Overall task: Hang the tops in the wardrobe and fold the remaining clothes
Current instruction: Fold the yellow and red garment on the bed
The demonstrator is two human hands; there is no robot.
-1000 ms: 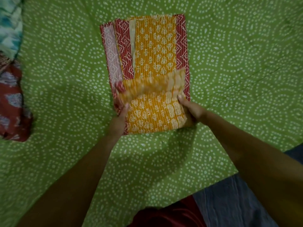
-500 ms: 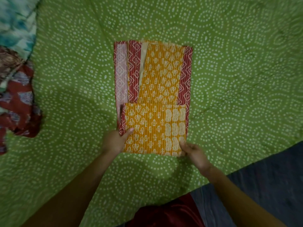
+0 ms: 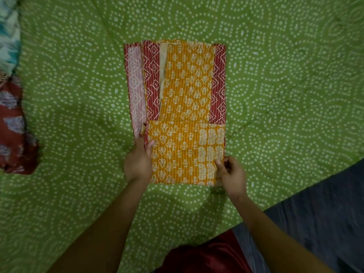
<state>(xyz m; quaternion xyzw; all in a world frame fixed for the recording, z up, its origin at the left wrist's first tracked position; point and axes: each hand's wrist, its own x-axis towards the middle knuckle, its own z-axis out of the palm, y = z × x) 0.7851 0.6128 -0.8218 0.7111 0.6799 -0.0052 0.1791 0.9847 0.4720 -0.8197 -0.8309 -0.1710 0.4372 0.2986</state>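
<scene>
A yellow-orange printed garment [image 3: 187, 91] with red patterned borders lies flat on the green dotted bedspread [image 3: 285, 85], folded into a narrow strip. Its near end is folded up over itself into a square flap [image 3: 177, 152]. My left hand [image 3: 137, 162] grips the flap's left edge, thumb on top. My right hand [image 3: 231, 173] pinches the flap's near right corner, thumb on the cloth and fingers curled.
A crumpled red printed garment [image 3: 13, 134] lies at the left edge of the bed, with a teal and white cloth [image 3: 7, 36] behind it. The bed's near edge runs diagonally at lower right, beside a dark blue floor [image 3: 325, 213].
The near end of the garment was lifted and laid down as a flat flap. Both hands slid back to its near edge and corners.
</scene>
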